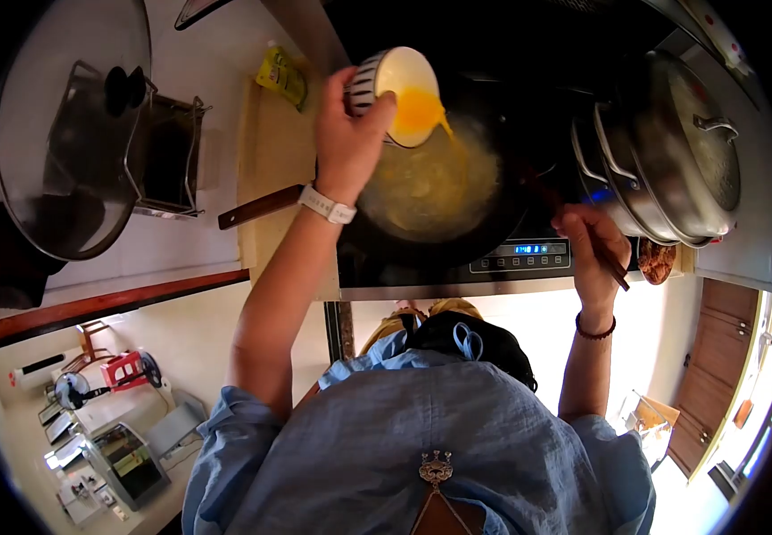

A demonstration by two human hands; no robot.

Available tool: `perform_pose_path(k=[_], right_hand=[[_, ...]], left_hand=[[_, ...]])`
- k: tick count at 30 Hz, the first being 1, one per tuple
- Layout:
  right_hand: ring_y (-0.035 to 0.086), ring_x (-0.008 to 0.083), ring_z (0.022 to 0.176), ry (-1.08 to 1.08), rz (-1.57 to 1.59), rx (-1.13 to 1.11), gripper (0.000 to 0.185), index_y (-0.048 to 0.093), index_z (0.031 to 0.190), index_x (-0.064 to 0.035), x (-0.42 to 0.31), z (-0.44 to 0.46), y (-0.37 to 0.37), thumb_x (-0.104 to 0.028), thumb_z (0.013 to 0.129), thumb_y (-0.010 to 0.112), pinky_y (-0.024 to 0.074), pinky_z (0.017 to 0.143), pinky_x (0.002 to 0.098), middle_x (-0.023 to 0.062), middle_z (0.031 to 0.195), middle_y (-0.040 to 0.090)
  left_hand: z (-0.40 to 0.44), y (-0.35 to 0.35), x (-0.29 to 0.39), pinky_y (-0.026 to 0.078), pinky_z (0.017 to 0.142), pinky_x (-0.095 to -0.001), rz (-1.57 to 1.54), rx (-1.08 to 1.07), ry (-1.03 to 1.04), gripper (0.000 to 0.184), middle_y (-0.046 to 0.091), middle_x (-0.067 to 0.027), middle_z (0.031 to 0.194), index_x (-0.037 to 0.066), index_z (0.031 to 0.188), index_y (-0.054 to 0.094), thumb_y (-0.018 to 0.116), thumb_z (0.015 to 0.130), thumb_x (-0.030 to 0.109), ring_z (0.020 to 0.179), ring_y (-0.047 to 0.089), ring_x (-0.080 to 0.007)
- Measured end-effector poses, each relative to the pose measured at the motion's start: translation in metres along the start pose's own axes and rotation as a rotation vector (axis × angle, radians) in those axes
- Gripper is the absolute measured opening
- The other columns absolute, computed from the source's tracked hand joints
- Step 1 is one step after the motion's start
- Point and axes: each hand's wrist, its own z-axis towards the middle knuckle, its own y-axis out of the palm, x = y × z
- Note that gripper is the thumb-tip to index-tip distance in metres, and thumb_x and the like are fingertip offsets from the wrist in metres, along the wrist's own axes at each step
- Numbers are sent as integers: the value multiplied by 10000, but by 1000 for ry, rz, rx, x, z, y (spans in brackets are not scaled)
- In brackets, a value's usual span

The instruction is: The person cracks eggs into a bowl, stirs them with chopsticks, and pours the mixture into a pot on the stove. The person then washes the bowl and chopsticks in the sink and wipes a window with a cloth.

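Observation:
My left hand grips a white bowl with dark stripes, tilted to the right over the dark pan. Yellow-orange liquid, which looks like beaten egg, runs over the bowl's rim in a thin stream. Below, cloudy, pale yellow liquid fills the pan, whose wooden handle points left. At the pan's right, my right hand is closed around dark, thin wooden sticks, probably chopsticks. Their far ends are hard to make out against the pan.
A steel steamer pot with a lid stands right of the pan. The stove's control panel is lit in front. On the left are a glass lid in a metal rack and a yellow packet.

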Motion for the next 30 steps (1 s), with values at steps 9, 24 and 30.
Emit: perform_pose_path(k=[9, 24, 30], right_hand=[[657, 257, 679, -266, -80, -752, 84, 692, 874, -23, -25, 12, 50, -90, 824, 704, 519, 589, 345, 109, 800, 679], [621, 224, 581, -96, -368, -683, 65, 688, 874, -46, -8, 40, 80, -108, 866, 673, 473, 535, 307, 101, 748, 654], [607, 195, 574, -65, -240, -675, 88, 685, 888, -25, -25, 31, 85, -102, 846, 694, 450, 515, 284, 92, 744, 649]], left_hand=[[-22, -76, 8, 503, 796, -270, 44, 124, -110, 505, 629, -83, 1035, -10, 1275, 512, 707, 846, 173, 893, 596, -140], [-49, -83, 7, 495, 776, -245, -96, 165, -141, 479, 623, -55, 1022, -9, 1282, 501, 702, 863, 109, 871, 580, -103], [-48, -77, 5, 516, 801, -271, 43, 92, -54, 500, 618, -83, 1075, -3, 1281, 503, 709, 840, 112, 908, 605, -133]])
